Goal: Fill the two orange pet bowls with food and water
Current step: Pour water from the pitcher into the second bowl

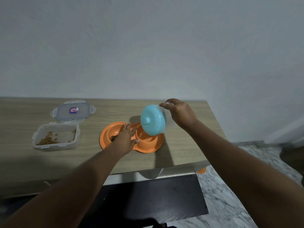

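An orange double pet bowl (148, 148) sits on the wooden table (181, 139). Its left bowl (108, 130) holds some brown kibble, partly hidden by my left hand (125, 139), which rests flat with straight fingers across the middle of the feeder. My right hand (179, 112) grips a clear container with a light blue lid (152, 120), tipped on its side above the right bowl (145, 137). Whether water lies in the right bowl I cannot tell.
A clear plastic food box (56, 137) with a little kibble stands at the left, its clip lid (72, 111) lying behind it. The table's right edge is near the feeder. A dark panel (148, 199) and marble floor (230, 186) lie below.
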`<state>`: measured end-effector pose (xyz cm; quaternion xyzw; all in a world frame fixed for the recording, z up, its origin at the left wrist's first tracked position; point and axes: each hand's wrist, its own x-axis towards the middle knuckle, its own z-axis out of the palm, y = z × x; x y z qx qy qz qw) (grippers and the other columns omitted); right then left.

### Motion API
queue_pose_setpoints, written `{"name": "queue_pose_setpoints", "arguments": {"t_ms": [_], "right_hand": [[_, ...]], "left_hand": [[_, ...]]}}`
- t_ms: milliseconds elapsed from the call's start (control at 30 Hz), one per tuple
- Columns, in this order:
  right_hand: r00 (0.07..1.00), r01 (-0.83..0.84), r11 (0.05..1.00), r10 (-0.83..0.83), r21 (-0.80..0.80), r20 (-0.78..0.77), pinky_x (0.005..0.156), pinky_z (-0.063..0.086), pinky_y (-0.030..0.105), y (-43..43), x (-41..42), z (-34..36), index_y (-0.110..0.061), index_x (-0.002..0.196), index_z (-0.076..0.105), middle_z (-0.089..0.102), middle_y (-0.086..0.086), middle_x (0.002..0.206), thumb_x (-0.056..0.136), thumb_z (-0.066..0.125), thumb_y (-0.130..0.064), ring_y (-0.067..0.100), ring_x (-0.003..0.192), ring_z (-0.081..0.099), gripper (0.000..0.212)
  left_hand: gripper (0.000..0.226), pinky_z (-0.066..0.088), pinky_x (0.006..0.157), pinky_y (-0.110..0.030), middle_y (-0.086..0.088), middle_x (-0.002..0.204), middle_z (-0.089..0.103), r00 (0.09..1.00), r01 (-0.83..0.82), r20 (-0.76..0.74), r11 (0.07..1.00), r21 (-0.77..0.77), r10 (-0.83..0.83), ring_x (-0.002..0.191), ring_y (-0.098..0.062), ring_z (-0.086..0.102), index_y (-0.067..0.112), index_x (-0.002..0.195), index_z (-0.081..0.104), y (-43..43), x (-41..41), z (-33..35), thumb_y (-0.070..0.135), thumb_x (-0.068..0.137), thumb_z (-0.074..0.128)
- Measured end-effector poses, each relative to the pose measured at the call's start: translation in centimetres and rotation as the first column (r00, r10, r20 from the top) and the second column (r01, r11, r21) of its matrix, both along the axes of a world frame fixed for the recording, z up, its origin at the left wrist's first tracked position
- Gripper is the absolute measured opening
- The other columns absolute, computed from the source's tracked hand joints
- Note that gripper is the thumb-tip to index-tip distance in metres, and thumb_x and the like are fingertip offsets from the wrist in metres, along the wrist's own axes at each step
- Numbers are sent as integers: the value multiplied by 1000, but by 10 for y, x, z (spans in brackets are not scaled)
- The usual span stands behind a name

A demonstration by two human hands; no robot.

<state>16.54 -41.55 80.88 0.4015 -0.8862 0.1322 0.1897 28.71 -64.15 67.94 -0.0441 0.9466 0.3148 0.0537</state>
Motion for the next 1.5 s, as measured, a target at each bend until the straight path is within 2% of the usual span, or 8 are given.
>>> {"name": "queue_pose_setpoints", "arguments": {"t_ms": [367,567,833,967,1100,1500], "right_hand": [[999,-33,999,34,43,-20,56,56,33,-1,3,5,-19,112,73,69,15,105,82,61,8,32,80,71,43],[997,-59,997,62,52,-43,54,58,36,-3,5,6,-19,112,73,69,14,105,79,63,11,31,80,71,45],[1000,4,998,-5,-67,-12,60,58,36,5,4,-4,-18,113,72,69,13,106,83,58,8,29,86,70,42],[998,55,982,-54,-180,14,66,59,34,11,5,-10,-14,110,74,70,13,103,84,58,7,28,82,71,37],[996,82,960,-68,-267,62,74,58,33,15,7,-13,-11,110,74,71,13,104,85,58,8,27,88,70,35],[987,149,932,-121,-331,106,80,54,28,19,5,-21,-11,110,74,71,11,104,89,55,5,25,92,69,33]], "left_hand": [[69,10,124,-41,-15,167,7,1000,-11,20,1000,-12,11,154,-30,-8,16,156,31,1,0,2,33,96,62],[69,11,124,-43,-14,167,6,1000,2,23,1000,-24,-2,154,-31,-8,19,156,31,1,0,2,34,96,62],[70,12,124,-44,-15,167,6,1000,1,28,1000,-10,-1,154,-30,-8,18,157,28,2,2,6,33,97,62],[68,11,123,-44,-15,167,5,1000,-9,26,1000,-1,9,154,-30,-8,15,156,31,3,3,9,32,97,61],[67,10,123,-44,-13,167,4,999,-21,39,1000,3,21,155,-27,-9,15,156,30,5,4,14,31,98,60],[67,9,123,-43,-11,167,4,999,-22,46,1000,5,22,154,-25,-9,16,156,30,5,6,18,32,98,60]]}}
